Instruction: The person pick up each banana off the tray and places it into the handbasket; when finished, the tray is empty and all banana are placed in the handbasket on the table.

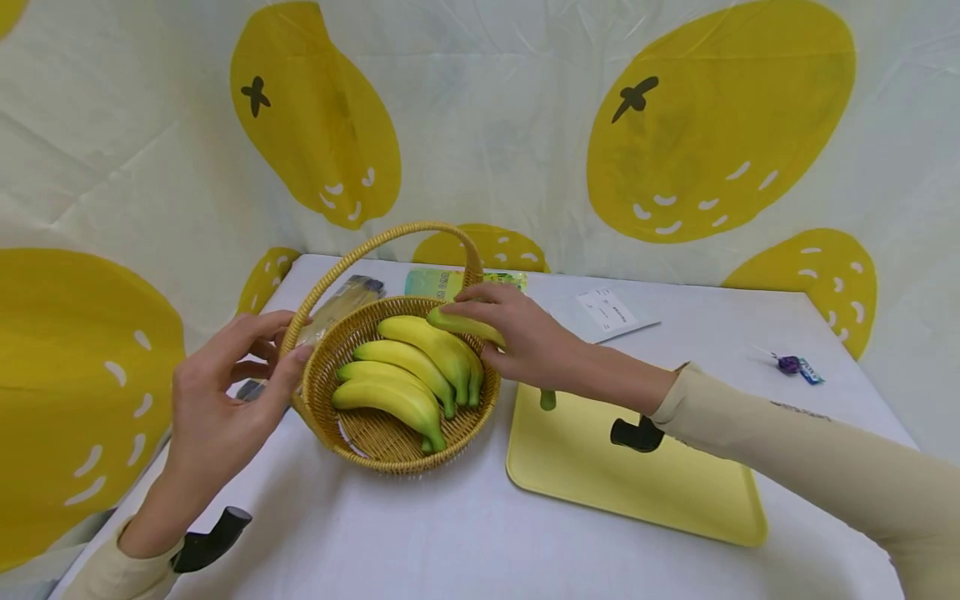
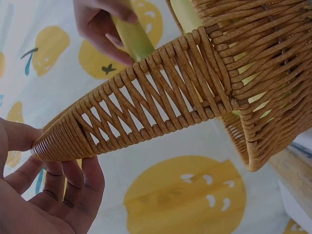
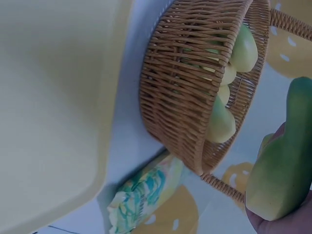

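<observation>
A woven wicker basket [image 1: 352,454] with a tall arched handle stands on the white cloth, with several yellow bananas [image 1: 390,400], green at the tips, lying side by side inside. My left hand [image 1: 225,392] holds the handle on its left side, thumb and fingers around it, as the left wrist view shows close to the handle [image 2: 131,105]. Over the basket's right rim, my right hand [image 1: 528,333] grips another banana [image 1: 465,323]. In the right wrist view this banana [image 3: 280,165] hangs apart from the basket, its stem end beyond the hand.
Right of the basket lies a yellow tray [image 1: 637,492], partly under my right forearm. Behind the basket are a green and yellow packet [image 1: 427,282] and a clear-wrapped package [image 1: 348,300]. A white labelled packet [image 1: 615,312] and small purple and blue wrapped pieces [image 1: 789,365] lie farther right.
</observation>
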The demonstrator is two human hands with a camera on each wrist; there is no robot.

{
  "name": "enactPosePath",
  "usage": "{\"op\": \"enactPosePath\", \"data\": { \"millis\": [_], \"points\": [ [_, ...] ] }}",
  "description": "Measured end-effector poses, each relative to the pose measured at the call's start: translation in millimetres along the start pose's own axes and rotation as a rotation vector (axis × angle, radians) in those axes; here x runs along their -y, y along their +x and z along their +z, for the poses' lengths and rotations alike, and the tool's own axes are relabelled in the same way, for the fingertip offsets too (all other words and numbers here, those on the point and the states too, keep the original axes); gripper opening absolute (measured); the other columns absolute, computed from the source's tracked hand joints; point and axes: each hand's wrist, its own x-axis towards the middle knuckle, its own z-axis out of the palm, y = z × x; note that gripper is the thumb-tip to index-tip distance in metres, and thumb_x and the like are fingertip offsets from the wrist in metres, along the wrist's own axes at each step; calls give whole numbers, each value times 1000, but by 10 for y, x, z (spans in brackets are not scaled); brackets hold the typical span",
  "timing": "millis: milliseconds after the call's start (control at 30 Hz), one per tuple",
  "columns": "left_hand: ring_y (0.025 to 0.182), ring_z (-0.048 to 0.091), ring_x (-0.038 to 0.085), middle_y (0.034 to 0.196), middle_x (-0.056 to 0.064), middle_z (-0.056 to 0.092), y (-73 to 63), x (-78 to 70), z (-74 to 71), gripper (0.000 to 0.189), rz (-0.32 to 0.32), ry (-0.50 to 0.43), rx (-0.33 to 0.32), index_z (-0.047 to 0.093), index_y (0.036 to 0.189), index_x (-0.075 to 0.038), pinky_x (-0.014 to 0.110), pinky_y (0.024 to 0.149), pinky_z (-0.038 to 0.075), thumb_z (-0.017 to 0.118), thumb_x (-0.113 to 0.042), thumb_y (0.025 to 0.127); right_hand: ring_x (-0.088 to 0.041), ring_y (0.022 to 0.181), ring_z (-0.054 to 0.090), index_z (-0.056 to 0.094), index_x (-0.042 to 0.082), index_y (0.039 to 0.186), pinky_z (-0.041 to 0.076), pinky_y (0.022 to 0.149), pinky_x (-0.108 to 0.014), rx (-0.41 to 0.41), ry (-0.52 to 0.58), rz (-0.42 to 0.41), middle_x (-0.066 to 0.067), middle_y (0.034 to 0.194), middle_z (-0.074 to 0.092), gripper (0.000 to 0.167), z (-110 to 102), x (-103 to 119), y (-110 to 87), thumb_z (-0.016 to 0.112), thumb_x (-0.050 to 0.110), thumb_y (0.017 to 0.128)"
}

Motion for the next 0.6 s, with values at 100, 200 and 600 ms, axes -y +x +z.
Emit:
{"op": "enactPosePath", "data": {
  "millis": [100,200,600],
  "points": [
    [80,64,8,101,8,70,1,12,-1,37,4,-9,-3,74,126,-2,12,70,55,78,4,89,-37,128,55,67,8,142,45,106,-50,46,9,10,-17,141,60,62,49,39,111,60,-14,84],
    [80,63,8,100,7,70,0,22,0,37,6,-8,-9,74,125,-2,11,70,55,78,4,89,-34,126,55,67,9,142,45,103,-48,83,7,3,-16,141,60,65,113,73,219,57,-15,82],
    [78,64,9,98,5,69,4,10,10,39,22,-37,-25,75,125,-4,11,70,55,78,6,88,-28,128,56,65,8,144,42,106,-42,165,-90,-59,-15,143,59,64,322,100,567,54,-13,84]
  ]
}}
